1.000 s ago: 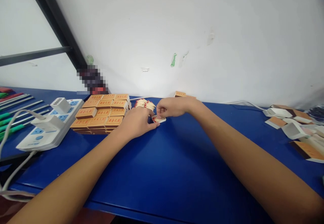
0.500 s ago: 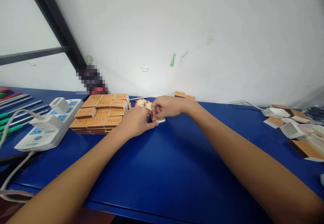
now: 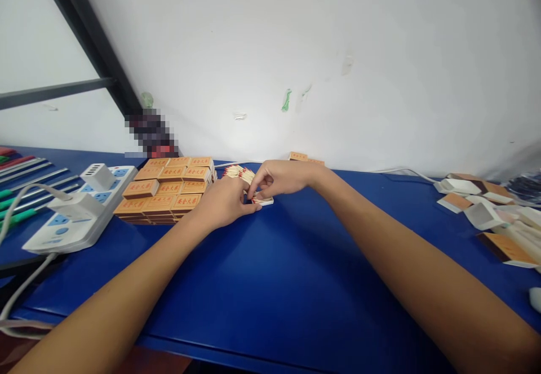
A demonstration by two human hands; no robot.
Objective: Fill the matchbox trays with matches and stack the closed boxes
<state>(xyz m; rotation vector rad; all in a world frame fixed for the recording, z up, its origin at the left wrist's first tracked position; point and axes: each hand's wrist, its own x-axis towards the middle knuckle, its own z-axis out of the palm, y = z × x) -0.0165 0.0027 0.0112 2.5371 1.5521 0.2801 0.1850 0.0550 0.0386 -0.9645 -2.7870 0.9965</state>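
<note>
A pile of red-tipped matches lies on the blue table just beyond my hands. In front of it sits a small white matchbox tray with matches in it, mostly covered by my fingers. My left hand is closed around the left end of the tray, its thumb along the near side; its other fingertips are hidden. From the right, my right hand reaches over the tray with fingers curled and thumb and forefinger pinched together at the matches. What the pinch holds is too small to make out.
Stacked orange matchboxes stand left of my hands, beside a white power strip with a cable. Green-handled metal rods lie far left. Two matchboxes rest by the wall. Opened trays and sleeves are scattered at right.
My right hand's fingertips have shifted slightly up and left over the tray. My left hand stays at the tray. The whole view has moved a little.
</note>
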